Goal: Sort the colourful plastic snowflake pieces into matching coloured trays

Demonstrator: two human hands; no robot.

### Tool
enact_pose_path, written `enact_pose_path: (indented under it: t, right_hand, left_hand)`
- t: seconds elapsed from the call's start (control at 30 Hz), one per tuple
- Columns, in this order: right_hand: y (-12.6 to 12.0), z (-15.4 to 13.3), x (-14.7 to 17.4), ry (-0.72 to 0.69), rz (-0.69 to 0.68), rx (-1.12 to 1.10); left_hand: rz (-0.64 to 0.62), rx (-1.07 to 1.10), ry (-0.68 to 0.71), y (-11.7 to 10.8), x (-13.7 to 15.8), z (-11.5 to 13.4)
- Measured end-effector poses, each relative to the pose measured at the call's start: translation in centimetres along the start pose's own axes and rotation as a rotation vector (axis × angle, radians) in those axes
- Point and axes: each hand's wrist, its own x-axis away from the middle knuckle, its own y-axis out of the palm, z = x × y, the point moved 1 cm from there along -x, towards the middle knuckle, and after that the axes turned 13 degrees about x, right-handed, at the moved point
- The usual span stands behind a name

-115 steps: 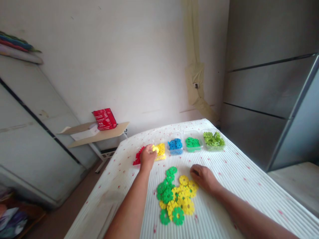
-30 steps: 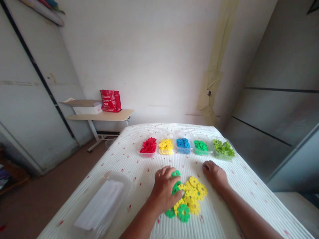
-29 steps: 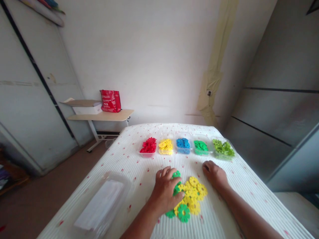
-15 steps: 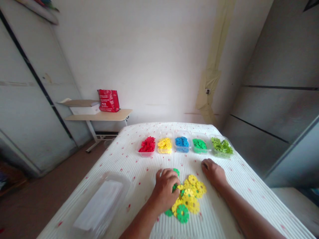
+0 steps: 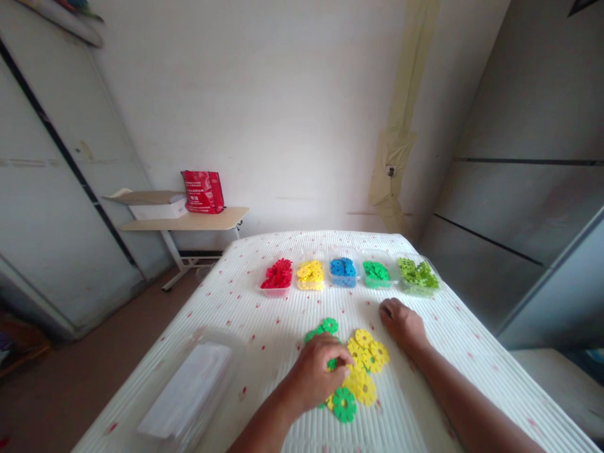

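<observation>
My left hand (image 5: 321,368) is over the left side of a loose pile of flat, notched plastic discs. Its thumb and forefinger come together at the yellow discs (image 5: 365,387); whatever lies between the fingertips is hidden. A green disc (image 5: 331,363) shows in the gap under the curled fingers, and I cannot tell whether it is gripped. More green discs (image 5: 329,325) lie just beyond the knuckles, and another green disc (image 5: 345,404) is at the pile's near edge. Right of the pile, my right hand (image 5: 403,324) rests on the tablecloth, fingers curled in, nothing seen in them.
Along the far side stand clear tubs of red (image 5: 277,275), yellow (image 5: 310,275), blue (image 5: 343,272), green (image 5: 376,274) and light green pieces (image 5: 418,275). A clear plastic container (image 5: 226,352) with white paper lies at left. A side table (image 5: 202,219) bears a red bag (image 5: 202,192).
My left hand has shifted slightly right and nearer me, its thumb and forefinger closing over the pile. Green discs beyond it have come into view. My right hand stays put.
</observation>
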Motion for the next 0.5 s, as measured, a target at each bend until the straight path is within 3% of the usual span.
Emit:
enact_pose_path:
  t: [0.13,0.27,0.5]
  right_hand:
    - [0.0,0.0,0.0,0.003,0.005,0.0]
    - [-0.1,0.0,0.0,-0.003,0.008,0.005]
    - [0.1,0.1,0.0,-0.008,0.026,0.012]
  left_hand:
    - [-0.097,-0.198,0.07,1.6,0.2,-0.6]
    - [-0.161,-0.315,0.046,1.6,0.3,-0.5]
    - [-0.125,-0.344,0.055,1.6,0.3,-0.2]
